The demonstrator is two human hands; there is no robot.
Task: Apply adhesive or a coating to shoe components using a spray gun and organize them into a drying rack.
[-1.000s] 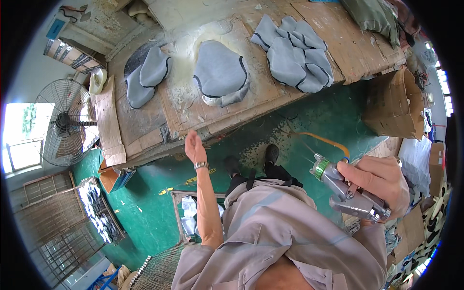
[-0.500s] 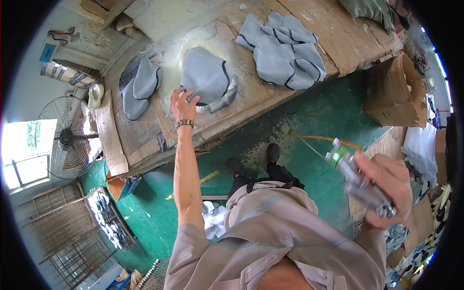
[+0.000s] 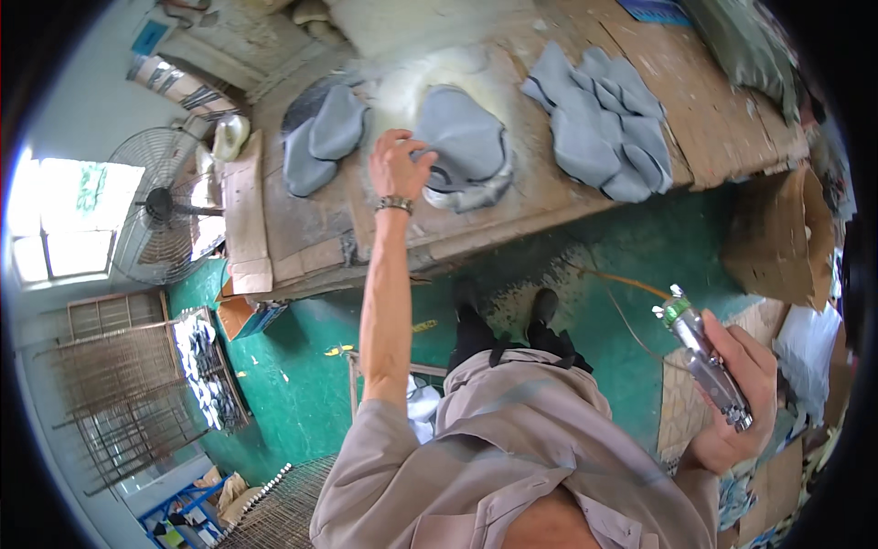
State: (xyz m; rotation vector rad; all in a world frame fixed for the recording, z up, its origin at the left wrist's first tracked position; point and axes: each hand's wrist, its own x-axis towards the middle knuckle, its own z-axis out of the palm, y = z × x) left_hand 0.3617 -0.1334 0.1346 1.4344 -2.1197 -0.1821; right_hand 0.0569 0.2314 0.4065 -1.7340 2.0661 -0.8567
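"Head view: what are the hands doing?"

"The right hand point(image 3: 752, 371) is wrapped around the spray gun point(image 3: 712, 364), well apart from the surface point(image 3: 530, 194). The left hand point(image 3: 397, 169) has its fingers at the edge of the grey piece point(image 3: 466, 133); whether they pinch it, I can't tell."

"Where's that piece?"

"On the surface, just right of the left hand; a pile point(image 3: 604, 128) lies farther right, a pair point(image 3: 337, 126) to its left."

"Which step?"

"Lifting or adjusting the piece, I'd judge. Next calls for a sure edge pinch, gun clear."
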